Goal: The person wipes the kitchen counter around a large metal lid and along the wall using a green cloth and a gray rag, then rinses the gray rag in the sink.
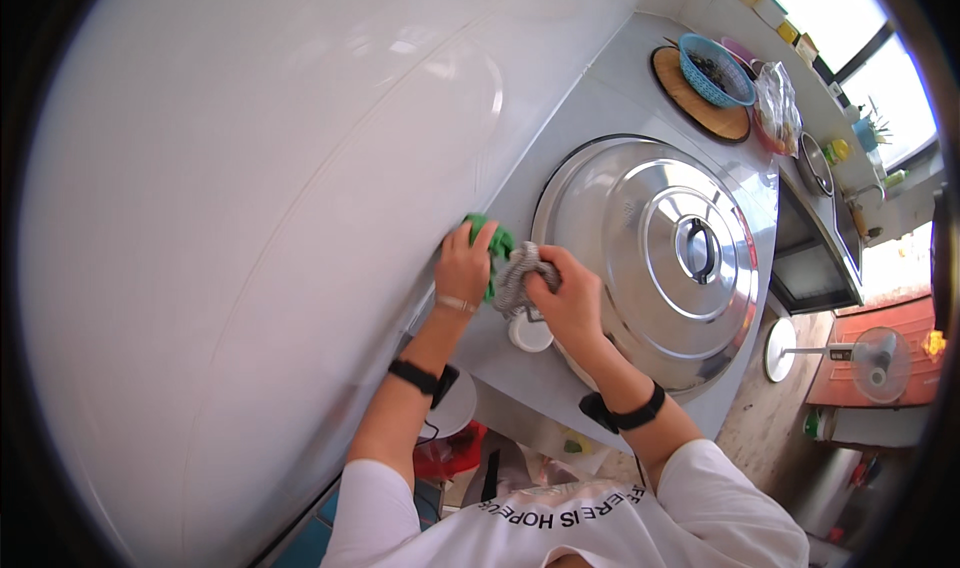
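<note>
My left hand grips a bunched green cloth close to where the white wall meets the grey counter. Just right of it, my right hand pinches a crumpled grey striped cloth. The two cloths are side by side, and whether they touch is hard to tell. Beneath the grey cloth stands a small container with a white round lid, partly hidden. A large domed metal lid with a dark handle covers a big round vessel on the counter, right beside my right hand.
The glossy white wall rises along my left. Farther along the counter, a blue basket rests on a round wooden board near a plastic bag. A metal bowl lies beyond. A fan stands on the right.
</note>
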Demonstrator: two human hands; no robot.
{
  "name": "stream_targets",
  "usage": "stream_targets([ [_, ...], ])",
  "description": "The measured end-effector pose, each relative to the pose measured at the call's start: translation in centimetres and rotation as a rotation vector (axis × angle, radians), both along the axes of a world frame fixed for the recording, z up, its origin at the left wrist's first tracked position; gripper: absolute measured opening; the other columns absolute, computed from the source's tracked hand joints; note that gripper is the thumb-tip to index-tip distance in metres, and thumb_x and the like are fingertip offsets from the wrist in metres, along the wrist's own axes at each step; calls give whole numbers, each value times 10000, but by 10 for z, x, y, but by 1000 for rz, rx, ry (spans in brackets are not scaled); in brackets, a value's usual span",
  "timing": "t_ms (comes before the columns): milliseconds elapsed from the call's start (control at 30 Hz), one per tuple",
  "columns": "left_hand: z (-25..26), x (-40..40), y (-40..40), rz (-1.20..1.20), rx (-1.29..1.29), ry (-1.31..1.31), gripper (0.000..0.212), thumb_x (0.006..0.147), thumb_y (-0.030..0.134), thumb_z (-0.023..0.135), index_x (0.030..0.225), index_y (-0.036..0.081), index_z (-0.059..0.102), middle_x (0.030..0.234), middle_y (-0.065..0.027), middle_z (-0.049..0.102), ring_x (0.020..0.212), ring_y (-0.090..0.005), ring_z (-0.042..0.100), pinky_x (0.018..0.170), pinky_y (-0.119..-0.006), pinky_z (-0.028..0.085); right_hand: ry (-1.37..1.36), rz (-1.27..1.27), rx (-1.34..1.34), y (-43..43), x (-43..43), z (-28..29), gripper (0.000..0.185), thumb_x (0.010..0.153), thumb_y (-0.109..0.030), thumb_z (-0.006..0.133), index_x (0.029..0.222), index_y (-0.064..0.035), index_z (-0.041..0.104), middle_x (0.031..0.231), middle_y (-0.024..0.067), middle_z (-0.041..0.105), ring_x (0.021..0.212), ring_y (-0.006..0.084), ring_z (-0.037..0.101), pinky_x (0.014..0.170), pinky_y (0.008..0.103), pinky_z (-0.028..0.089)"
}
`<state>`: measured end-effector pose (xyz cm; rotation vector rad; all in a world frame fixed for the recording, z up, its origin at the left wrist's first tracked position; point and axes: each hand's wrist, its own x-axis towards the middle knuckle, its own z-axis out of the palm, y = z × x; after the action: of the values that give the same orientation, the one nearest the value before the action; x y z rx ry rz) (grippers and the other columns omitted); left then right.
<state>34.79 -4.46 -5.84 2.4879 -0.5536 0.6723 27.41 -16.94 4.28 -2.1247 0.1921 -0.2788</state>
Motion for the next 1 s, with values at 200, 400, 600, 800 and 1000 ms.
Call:
stream_targets([
  [200,-54,114,-66,-122,255,325,347,830,111,444,1149,210,540,1223,-76,461,1114,-265,446,832,-361,448,17,-178,132,-24,-42,22,245,690,-81,603,927,-23,590,771,130,611,690,204,600,662,280,460],
  [400,-109,105,-67,-196,369,260,325,865,151,399,1153,194,542,1284,-39,451,1210,-253,377,984,-400,310,2,-227,220,-33,-74,19,185,699,2,586,883,-2,581,752,58,612,685,103,553,645,221,438],
  [600,-99,13,-24,-100,405,314,327,849,149,403,1126,212,565,1267,-33,460,1207,-227,384,941,-515,298,-43,-214,422,-35,-82,25,200,717,11,559,915,7,580,721,20,574,648,61,495,604,195,415],
  [800,-89,-111,72,-53,379,224,323,772,86,493,1061,184,599,1138,-62,519,1014,-222,514,684,-402,488,9,-132,567,-31,-92,49,213,763,30,518,974,28,551,791,-4,562,693,29,487,614,168,402],
  [1000,-45,-170,161,217,556,789,263,739,147,524,985,142,617,864,-121,572,750,-310,586,614,-425,489,85,-106,903,-32,-96,48,159,779,-4,512,932,0,553,765,-21,557,688,15,484,602,163,387],
])
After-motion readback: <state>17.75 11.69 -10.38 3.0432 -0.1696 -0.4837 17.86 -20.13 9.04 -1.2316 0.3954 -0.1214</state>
